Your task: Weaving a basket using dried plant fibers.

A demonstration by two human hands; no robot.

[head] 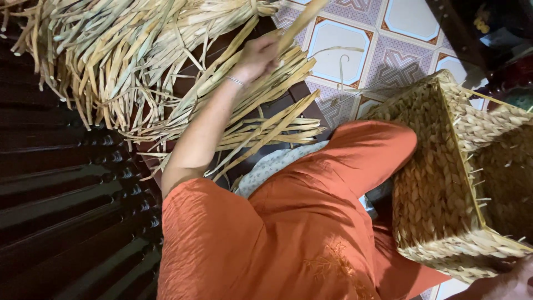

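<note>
On the dark wooden bench [66, 194], toward its far edge, lies a big loose heap of dried straw-coloured reed strips [127, 61], some spilling off the bench's edge over the patterned tile floor [344, 39]. The person's left hand [258, 55] is stretched out over this heap, a thin bracelet [235, 81] at the wrist, and its fingers [272, 53] are clenched around a single long reed strip [302, 22] that runs up and away toward the far side, lifted clear of the rest. A smaller sheaf of strips [261, 130] fans out beneath the forearm, close to the person's lap.

The person wears orange clothing [288, 222], and one knee points toward the floor tiles. Just beside that knee, touching the orange cloth, a square woven basket [438, 183] is tipped on its side with its open mouth facing right; its braided wall is pale tan and a thin yellowish frame [461, 144] runs along the rim, with short fibre ends sticking out.

The right hand [508, 283] shows only as a sliver at the lower right corner, against the basket's lower edge; whether its fingers are grasping the basket or lying loose I cannot tell.
</note>
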